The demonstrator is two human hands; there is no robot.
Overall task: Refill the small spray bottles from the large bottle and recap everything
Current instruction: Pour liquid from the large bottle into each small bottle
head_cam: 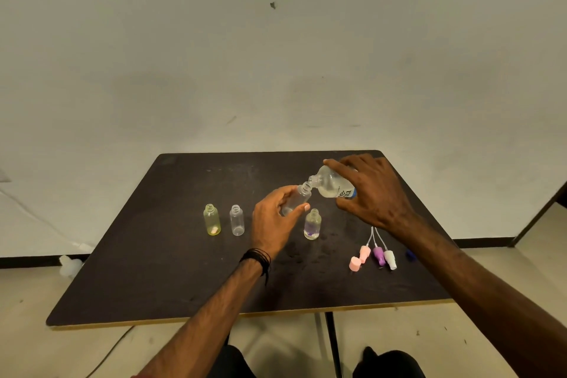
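My left hand [273,218] grips a small clear spray bottle [297,198], uncapped and tilted toward the right. My right hand [372,193] holds the large clear bottle [329,184] tipped over, with its open neck touching the small bottle's mouth above the table. Three more small bottles stand uncapped on the dark table [153,270]: a yellow one [211,220], a clear one [237,220], and one with purple at its base [312,224]. Pink [364,253], purple [379,256] and white [390,259] spray heads lie at the right.
A pink cap [354,264] lies beside the spray heads, and a small blue cap [410,255] sits by my right forearm. Droplets wet the table around the purple-based bottle. A white object [69,265] lies on the floor at the left. A wall stands behind the table.
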